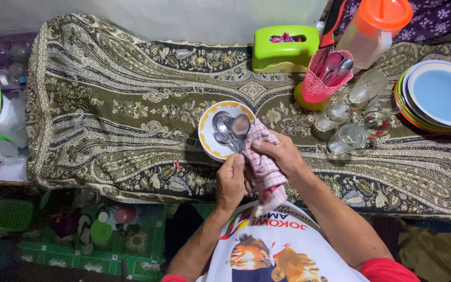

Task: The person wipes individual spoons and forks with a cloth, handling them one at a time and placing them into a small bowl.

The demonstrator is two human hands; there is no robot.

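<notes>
Our left hand [230, 180] has a tight grip on a bunch of spoons and forks [230, 131], over the small plate [207, 137] on the desk [105, 115]. Our right hand [280, 156] pinches the checked cloth [264, 169] around them. We should rub each one dry.

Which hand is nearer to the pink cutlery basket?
Right. The right hand, wrapped in a checked cloth, sits just below-left of the pink cutlery basket. The left hand, gripping the spoons, is lower and farther left.
</notes>
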